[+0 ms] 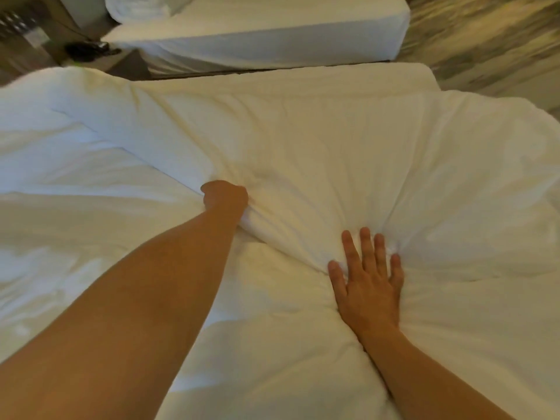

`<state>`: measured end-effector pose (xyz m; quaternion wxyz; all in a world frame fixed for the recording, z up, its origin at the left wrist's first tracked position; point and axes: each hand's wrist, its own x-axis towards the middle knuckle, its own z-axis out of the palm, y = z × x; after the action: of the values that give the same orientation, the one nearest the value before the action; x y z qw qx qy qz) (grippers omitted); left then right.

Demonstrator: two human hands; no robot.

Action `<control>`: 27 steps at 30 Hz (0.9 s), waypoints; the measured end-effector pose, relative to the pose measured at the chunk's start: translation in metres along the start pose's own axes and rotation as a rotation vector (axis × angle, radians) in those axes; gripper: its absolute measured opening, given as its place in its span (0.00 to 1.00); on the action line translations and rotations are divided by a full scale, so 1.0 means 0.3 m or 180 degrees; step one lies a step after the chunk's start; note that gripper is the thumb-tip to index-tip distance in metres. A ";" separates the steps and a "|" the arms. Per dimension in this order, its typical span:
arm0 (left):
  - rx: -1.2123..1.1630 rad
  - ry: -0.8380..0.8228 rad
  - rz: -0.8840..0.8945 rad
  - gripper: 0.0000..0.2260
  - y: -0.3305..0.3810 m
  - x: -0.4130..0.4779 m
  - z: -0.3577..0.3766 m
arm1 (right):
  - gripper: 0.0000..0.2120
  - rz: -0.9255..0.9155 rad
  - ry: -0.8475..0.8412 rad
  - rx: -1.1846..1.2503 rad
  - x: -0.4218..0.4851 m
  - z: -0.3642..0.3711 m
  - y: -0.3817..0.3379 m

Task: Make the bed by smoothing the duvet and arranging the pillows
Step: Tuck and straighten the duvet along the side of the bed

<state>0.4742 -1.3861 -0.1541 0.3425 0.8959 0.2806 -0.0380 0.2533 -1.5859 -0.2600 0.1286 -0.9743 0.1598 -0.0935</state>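
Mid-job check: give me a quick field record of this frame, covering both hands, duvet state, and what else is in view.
left hand: closed in a fist, gripping a bunch of duvet
right hand: open, fingers spread, pressing flat on the duvet
duvet: white, creased, folds radiating from both hands
pillows: none clearly visible
second bed: beyond, white cover
nightstand: between the beds, dark object on top, blurred

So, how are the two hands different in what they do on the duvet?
The left hand is closed in a fist, bunching a fold of the duvet; the right hand lies flat with fingers spread, pressing down. The left hand reaches farther across the bed than the right hand. Both are bare and touch the same white duvet.
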 end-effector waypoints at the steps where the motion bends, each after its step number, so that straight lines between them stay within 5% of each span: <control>1: -0.0311 -0.0032 -0.0051 0.15 -0.031 0.012 -0.007 | 0.32 0.0002 0.0040 0.0016 0.002 -0.001 0.002; 6: -0.3844 -0.0726 -0.0622 0.12 -0.165 -0.089 -0.190 | 0.32 -0.0033 0.0051 0.0079 0.007 -0.033 -0.011; 8: -0.4547 -0.1130 -0.0586 0.16 -0.276 -0.159 -0.254 | 0.32 -0.0036 -0.0051 0.0098 0.005 -0.062 -0.018; 13: -0.4731 -0.1716 -0.1180 0.19 -0.452 -0.232 -0.225 | 0.35 0.0212 -0.0648 0.0256 0.018 -0.183 -0.041; 16: -0.4631 -0.1926 -0.1236 0.19 -0.444 -0.190 -0.202 | 0.25 0.0696 0.0538 0.0657 -0.075 -0.326 -0.197; 18: -0.4640 -0.2138 -0.1300 0.19 -0.447 -0.158 -0.197 | 0.16 0.1175 0.1050 0.1672 -0.175 -0.383 -0.417; 21: -0.4548 -0.2491 -0.1369 0.17 -0.449 -0.138 -0.244 | 0.25 0.3014 0.0045 0.4676 -0.198 -0.359 -0.769; 23: -0.4269 -0.2757 -0.1281 0.16 -0.448 -0.124 -0.295 | 0.37 0.3589 -0.0603 0.6186 -0.141 -0.293 -0.921; 27: -0.3264 -0.2955 -0.0730 0.13 -0.499 -0.048 -0.356 | 0.34 0.3573 0.0089 0.6751 0.017 -0.153 -1.042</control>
<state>0.3697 -1.2340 -0.1575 0.8001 0.4772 0.1806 -0.3154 0.3375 -1.3115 -0.1281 0.8882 -0.1765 0.4070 -0.1200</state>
